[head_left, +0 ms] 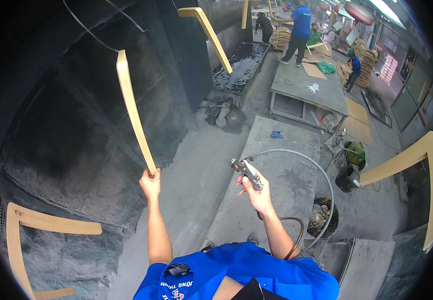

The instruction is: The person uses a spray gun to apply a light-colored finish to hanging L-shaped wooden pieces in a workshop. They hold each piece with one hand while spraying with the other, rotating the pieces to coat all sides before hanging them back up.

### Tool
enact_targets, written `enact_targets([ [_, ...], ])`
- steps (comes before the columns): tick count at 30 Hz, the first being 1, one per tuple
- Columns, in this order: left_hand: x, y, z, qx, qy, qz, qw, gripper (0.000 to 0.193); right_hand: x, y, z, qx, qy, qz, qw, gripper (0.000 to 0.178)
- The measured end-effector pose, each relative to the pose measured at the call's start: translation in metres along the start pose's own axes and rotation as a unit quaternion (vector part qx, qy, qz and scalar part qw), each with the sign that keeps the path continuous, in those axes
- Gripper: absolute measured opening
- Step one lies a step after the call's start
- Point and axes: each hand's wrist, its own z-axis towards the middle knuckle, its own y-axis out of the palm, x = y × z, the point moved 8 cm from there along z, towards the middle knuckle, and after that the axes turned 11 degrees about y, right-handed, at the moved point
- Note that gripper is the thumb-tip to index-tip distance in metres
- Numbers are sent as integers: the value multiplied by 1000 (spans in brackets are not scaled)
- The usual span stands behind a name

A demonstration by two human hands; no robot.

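Note:
My left hand (150, 186) is closed around the lower end of a long, pale wooden chair part (134, 112), which hangs from a wire at its upper end. In my right hand (257, 194) is a metal spray gun (247, 174), its nozzle pointing up and to the left. A grey hose (330, 186) loops to the right of it, and a brown hose (300, 227) runs by my right forearm. The gun is apart from the wood. No spray can be made out.
Bent wooden parts hang at near left (56, 221), right (430, 187) and far middle (209, 34). A dark booth wall (81, 125) stands at left. Grey tables (281, 175) run to the right, with a blue cloth (276, 135) and buckets (347, 179). Several people work farther off.

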Motion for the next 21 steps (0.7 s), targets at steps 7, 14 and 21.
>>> enact_targets([
  [7,54,43,-86,-224,-38,-386,894,22,-22,-1,3,48,-160,-52,985,53],
  [14,130,9,-123,-266,-37,-454,850,21,-40,10,3,19,-224,-40,973,66],
  [21,154,-1,-132,-313,-27,-506,803,32,-51,31,16,-78,-226,87,967,74],
])
